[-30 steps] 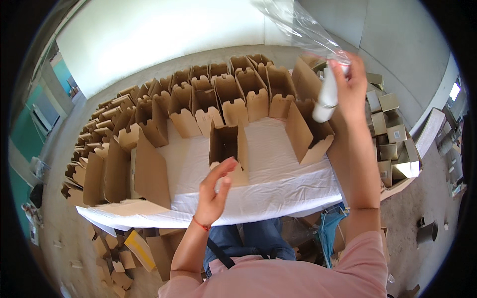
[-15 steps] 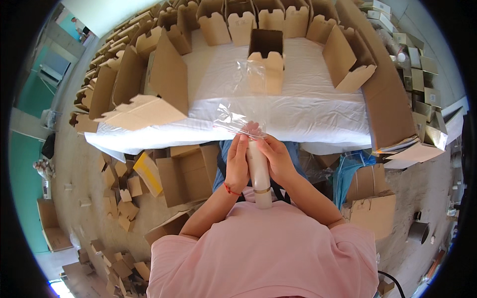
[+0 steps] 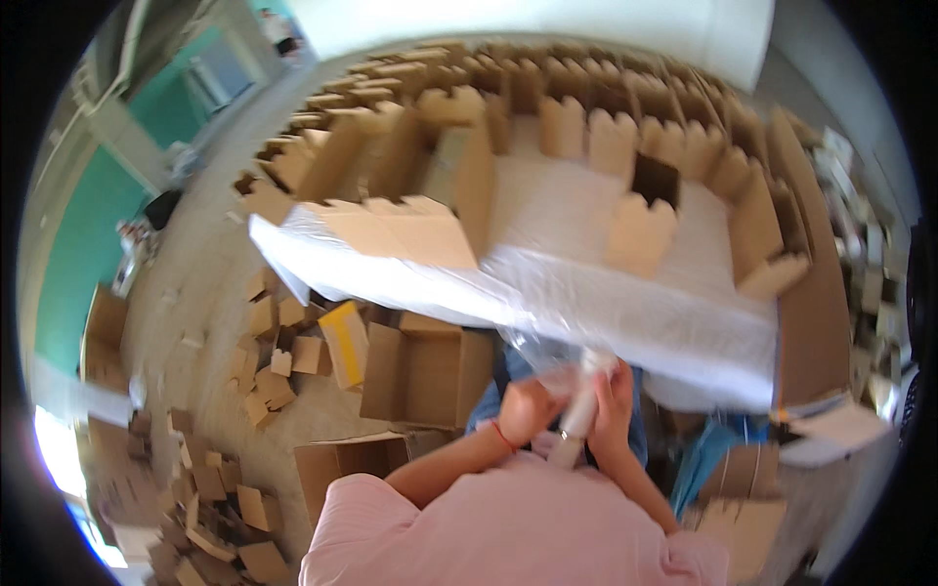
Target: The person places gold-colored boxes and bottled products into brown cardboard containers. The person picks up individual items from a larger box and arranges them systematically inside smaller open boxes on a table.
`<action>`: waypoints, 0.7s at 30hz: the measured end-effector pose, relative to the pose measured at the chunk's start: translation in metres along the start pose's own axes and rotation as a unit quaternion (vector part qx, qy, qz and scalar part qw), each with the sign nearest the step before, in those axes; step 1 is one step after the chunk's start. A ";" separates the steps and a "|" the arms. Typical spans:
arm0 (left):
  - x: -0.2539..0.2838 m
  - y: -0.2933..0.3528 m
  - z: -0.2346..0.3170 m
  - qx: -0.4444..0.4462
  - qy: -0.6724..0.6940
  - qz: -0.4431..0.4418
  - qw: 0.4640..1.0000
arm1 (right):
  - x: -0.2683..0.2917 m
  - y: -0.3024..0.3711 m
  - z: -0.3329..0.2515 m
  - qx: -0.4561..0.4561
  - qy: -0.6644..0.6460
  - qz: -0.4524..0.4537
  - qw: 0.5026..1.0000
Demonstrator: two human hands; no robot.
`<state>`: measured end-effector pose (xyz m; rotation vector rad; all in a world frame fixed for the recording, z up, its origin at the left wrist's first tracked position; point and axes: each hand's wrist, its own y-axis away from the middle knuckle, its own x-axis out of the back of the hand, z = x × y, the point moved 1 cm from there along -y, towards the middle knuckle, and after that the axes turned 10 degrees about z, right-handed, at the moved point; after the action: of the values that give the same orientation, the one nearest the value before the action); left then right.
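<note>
A slim white bottle (image 3: 580, 414) with a thin gold band is tilted in front of my chest, its lower end toward my shirt. Along its right side my right hand (image 3: 614, 408) is wrapped, fingers closed on it near the upper end. My left hand (image 3: 531, 410), a red string at the wrist, is curled beside the bottle. It grips a clear plastic bag (image 3: 535, 354), which spreads out just beyond the fingers, short of the table edge. Blur softens the fingertips and the bag's outline.
The table (image 3: 557, 200) is covered in white sheeting and edged with rows of open cardboard boxes. One narrow box (image 3: 640, 232) stands alone on it. An open carton (image 3: 427, 371) is at my left, with cardboard pieces (image 3: 230, 498) scattered on the floor. Blue plastic (image 3: 705, 454) lies at my right.
My view has swung left. The clear bag has come off the bottle's upper end and now hangs to its left in my left hand. The right hand keeps the bottle.
</note>
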<state>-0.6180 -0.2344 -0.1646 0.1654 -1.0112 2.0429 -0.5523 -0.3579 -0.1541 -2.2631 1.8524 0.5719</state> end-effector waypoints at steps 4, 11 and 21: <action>0.019 0.001 0.015 0.008 -0.027 -0.094 0.995 | 0.001 0.008 -0.007 0.051 0.081 -0.049 0.994; 0.011 -0.003 -0.009 0.452 0.437 0.045 0.776 | 0.006 0.018 0.005 0.059 0.089 -0.122 0.987; 0.009 0.021 0.006 0.421 0.569 -0.027 0.706 | 0.041 0.030 0.020 -0.018 0.224 -0.181 0.957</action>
<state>-0.6400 -0.2403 -0.1689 -0.5540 0.7104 1.8477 -0.5788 -0.3947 -0.1844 -2.8433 1.5181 0.0331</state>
